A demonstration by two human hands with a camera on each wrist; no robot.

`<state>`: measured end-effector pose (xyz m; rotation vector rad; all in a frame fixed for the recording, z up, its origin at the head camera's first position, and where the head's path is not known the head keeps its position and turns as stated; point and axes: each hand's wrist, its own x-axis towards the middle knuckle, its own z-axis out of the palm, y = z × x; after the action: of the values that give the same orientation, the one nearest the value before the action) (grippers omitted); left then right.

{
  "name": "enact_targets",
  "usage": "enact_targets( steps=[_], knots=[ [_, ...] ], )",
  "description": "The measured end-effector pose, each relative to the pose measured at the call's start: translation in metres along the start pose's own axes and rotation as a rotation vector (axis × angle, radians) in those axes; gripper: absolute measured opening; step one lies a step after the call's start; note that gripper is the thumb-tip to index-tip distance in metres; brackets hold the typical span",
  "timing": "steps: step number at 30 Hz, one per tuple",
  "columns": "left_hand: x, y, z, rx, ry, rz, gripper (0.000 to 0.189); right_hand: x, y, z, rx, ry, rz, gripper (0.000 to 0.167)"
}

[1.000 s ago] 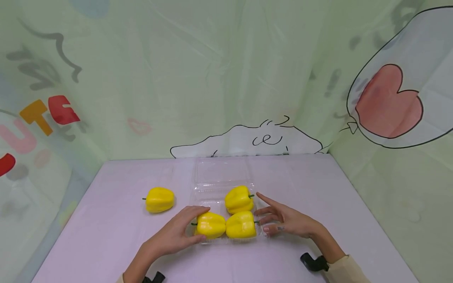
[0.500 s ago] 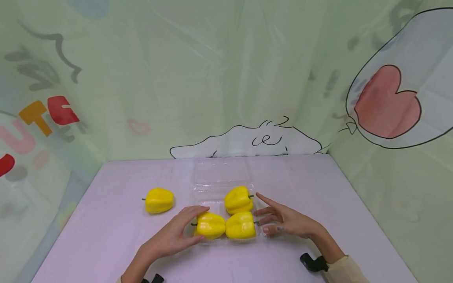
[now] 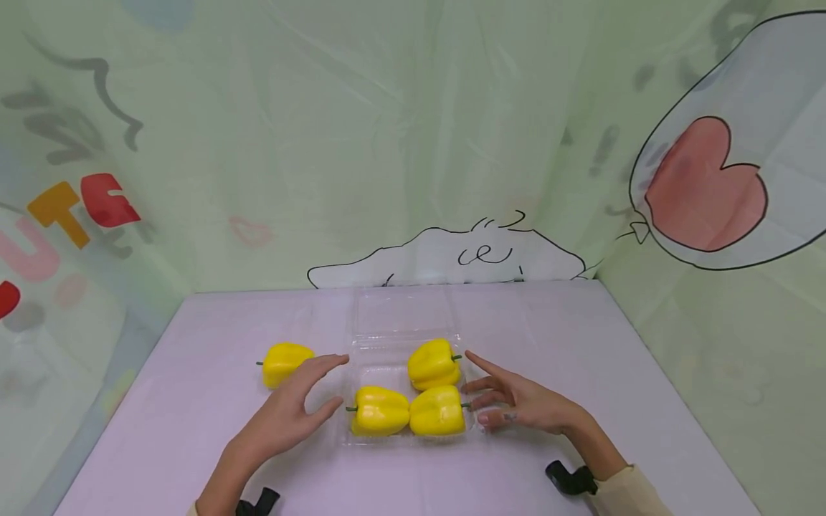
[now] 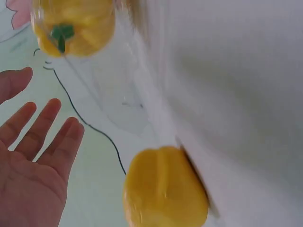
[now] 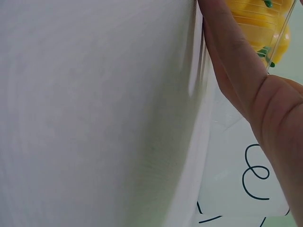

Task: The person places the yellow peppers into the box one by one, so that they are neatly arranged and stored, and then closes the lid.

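A clear plastic clamshell box (image 3: 377,374) lies with its lid folded back on the table. Inside it are three yellow bell peppers: one at front left (image 3: 381,411), one at front right (image 3: 439,411) and one at back right (image 3: 434,364). Left of the box, a fourth yellow bell pepper (image 3: 282,362) is partly covered by my left hand (image 3: 290,408). That hand holds nothing, its fingers and thumb spread apart; in the left wrist view the loose pepper (image 4: 165,187) is beside it. My right hand (image 3: 525,401) is at the box's right side, its fingers extended toward the wall.
The box's clear lid (image 3: 403,313) extends toward the back of the pale table (image 3: 548,330). A printed curtain (image 3: 400,143) rises behind the table and along both sides. Black wrist mounts (image 3: 571,478) sit on both forearms.
My left hand has let go of the front left pepper and moved left, out of the box and toward the loose pepper. My right hand has stayed at the box's side.
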<state>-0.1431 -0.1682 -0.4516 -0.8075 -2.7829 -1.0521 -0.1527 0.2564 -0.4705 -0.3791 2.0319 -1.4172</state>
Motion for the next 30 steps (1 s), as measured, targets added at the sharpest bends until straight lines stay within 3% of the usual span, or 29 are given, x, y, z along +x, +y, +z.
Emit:
enact_targets(
  steps=[9, 17, 24, 30],
  knots=[
    [0.000, -0.016, -0.028, 0.108, 0.099, -0.042, 0.062, -0.002, -0.002, -0.001, 0.010, -0.012, -0.019, 0.107],
    [0.002, -0.030, -0.048, 0.111, 0.107, -0.066, 0.059, -0.001, 0.000, 0.000, -0.006, -0.003, -0.013, 0.106],
    [-0.002, -0.057, -0.057, 0.059, 0.085, -0.131, 0.056, 0.000, 0.002, 0.001, -0.025, 0.007, -0.012, 0.106],
    [-0.007, -0.079, -0.061, -0.056, 0.055, -0.162, 0.057, -0.001, 0.000, -0.001, -0.014, -0.007, -0.016, 0.106]
  ],
)
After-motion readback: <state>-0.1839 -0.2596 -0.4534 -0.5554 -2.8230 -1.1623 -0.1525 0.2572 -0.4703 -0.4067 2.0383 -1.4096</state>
